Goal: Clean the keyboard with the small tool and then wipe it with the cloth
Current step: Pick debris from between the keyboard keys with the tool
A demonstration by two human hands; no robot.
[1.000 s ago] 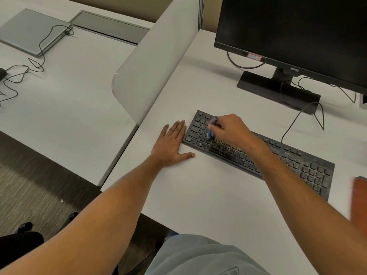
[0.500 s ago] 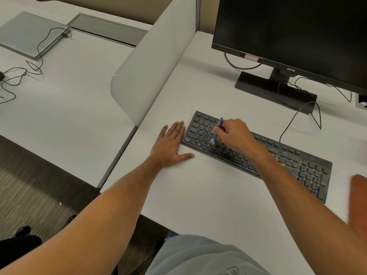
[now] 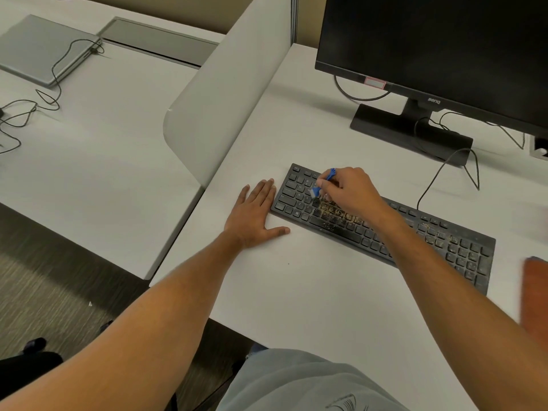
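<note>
Brushing crumbs off a dirty black keyboard at a white desk.

The right hand point(image 3: 351, 191) pinches a small blue brush point(image 3: 323, 182) between curled fingers, its pale bristle end down on the keys at the left part of the keyboard point(image 3: 456, 250), which lies slantwise across the desk point(image 3: 311, 292) in front of the person. Yellowish crumbs point(image 3: 338, 212) speckle the keys just under that hand and again near the number pad. The left hand point(image 3: 255, 212) lies flat on the desk, fingers straight and together, thumb spread, fingertips touching the keyboard's left end. An orange-brown cloth point(image 3: 536, 292) sits at the right edge, just beside the keyboard, blurred. Behind stands a dark monitor point(image 3: 430, 40) on its stand; a closed laptop point(image 3: 44, 48) rests on the neighbouring desk beyond the divider point(image 3: 222, 108).
</note>
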